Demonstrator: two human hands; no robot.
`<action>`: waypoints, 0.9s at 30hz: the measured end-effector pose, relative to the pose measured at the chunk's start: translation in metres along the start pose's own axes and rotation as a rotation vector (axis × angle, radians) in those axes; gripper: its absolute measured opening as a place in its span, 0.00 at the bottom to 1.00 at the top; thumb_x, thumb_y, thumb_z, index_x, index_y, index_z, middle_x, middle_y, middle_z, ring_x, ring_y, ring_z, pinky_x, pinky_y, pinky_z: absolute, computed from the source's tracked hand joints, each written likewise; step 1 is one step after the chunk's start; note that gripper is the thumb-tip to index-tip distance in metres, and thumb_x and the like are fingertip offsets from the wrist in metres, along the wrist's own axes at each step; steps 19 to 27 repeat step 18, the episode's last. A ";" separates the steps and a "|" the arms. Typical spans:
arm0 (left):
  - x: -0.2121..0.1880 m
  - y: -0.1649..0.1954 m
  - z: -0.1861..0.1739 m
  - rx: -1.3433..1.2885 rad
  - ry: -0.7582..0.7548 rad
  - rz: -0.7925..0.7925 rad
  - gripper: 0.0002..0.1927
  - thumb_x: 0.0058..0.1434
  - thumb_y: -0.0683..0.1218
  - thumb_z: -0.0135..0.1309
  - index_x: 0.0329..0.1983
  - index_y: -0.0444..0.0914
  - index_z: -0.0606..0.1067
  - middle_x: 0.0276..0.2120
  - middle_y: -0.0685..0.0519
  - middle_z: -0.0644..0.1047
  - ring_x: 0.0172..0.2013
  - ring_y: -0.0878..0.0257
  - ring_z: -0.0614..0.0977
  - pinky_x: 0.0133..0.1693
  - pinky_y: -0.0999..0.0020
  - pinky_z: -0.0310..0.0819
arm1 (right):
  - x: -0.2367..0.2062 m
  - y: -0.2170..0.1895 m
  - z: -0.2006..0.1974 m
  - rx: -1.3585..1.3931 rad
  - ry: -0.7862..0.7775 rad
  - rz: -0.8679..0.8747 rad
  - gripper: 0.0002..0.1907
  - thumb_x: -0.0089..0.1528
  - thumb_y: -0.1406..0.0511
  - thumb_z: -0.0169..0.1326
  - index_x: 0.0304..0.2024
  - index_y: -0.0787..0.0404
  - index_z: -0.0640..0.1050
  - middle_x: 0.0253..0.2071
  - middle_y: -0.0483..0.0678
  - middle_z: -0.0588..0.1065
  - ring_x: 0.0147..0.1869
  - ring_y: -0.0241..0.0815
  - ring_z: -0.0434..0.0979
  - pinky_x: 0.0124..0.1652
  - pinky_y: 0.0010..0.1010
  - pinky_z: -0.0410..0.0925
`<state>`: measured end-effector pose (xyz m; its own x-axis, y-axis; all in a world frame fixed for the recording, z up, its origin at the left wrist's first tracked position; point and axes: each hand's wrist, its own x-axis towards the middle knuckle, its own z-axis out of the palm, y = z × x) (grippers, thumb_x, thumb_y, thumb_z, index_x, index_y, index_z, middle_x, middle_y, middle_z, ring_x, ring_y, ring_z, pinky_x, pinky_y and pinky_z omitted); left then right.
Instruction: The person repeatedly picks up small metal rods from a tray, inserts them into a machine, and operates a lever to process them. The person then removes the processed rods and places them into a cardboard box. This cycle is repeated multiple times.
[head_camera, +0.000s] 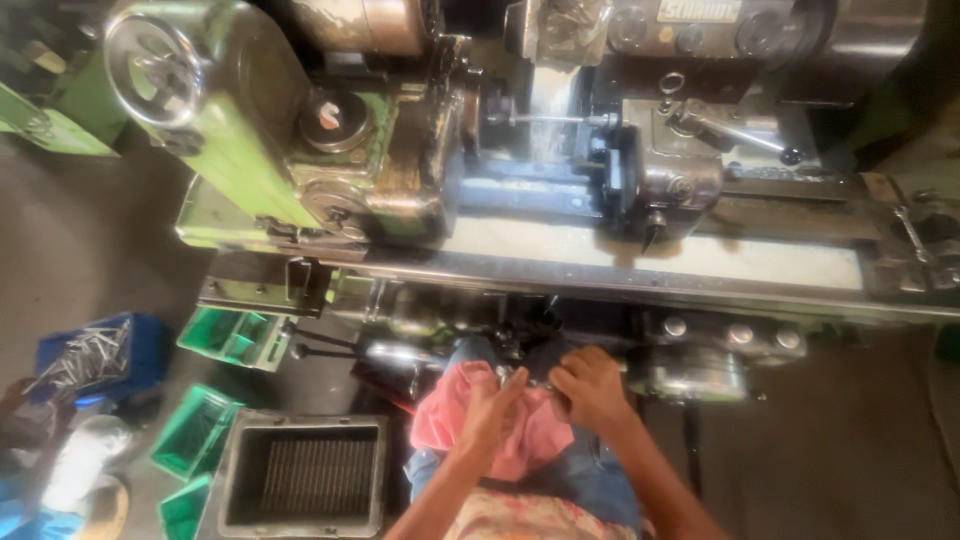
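Both hands are held low centre of the frame over the lap: left hand (492, 400) is closed around a pink cloth (500, 430), right hand (590, 385) is curled around a small dark metal part (530, 380), apparently rubbed against the cloth. The part could be dropped if the grip slips on an oily surface. Just above, the lathe bed (650, 255) and green headstock (270, 130) are seen; loose cloth could be caught if brought near them. A grey grated bin (300, 480) sits lower left.
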<state>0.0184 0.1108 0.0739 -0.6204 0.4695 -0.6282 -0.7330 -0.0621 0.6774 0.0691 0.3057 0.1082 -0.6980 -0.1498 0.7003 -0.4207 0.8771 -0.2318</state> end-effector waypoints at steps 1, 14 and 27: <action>0.003 0.003 0.004 0.011 0.015 0.068 0.14 0.63 0.54 0.61 0.28 0.46 0.72 0.15 0.66 0.61 0.13 0.75 0.58 0.15 0.75 0.42 | 0.007 0.004 -0.004 -0.001 0.036 -0.037 0.14 0.41 0.64 0.64 0.26 0.57 0.73 0.30 0.50 0.74 0.36 0.52 0.77 0.36 0.45 0.70; 0.074 0.128 0.064 -0.267 -0.329 -0.013 0.12 0.68 0.51 0.52 0.42 0.37 0.76 0.26 0.57 0.75 0.27 0.67 0.74 0.31 0.72 0.69 | -0.006 0.242 -0.086 -0.369 0.042 0.613 0.14 0.74 0.62 0.53 0.35 0.63 0.73 0.26 0.53 0.69 0.28 0.52 0.70 0.31 0.43 0.62; 0.164 0.213 0.119 0.373 -0.416 0.460 0.14 0.73 0.51 0.51 0.51 0.35 0.73 0.34 0.54 0.73 0.34 0.66 0.75 0.37 0.69 0.72 | 0.050 0.372 -0.129 -0.564 -0.097 0.526 0.15 0.73 0.59 0.53 0.36 0.63 0.76 0.33 0.53 0.73 0.36 0.50 0.74 0.38 0.41 0.67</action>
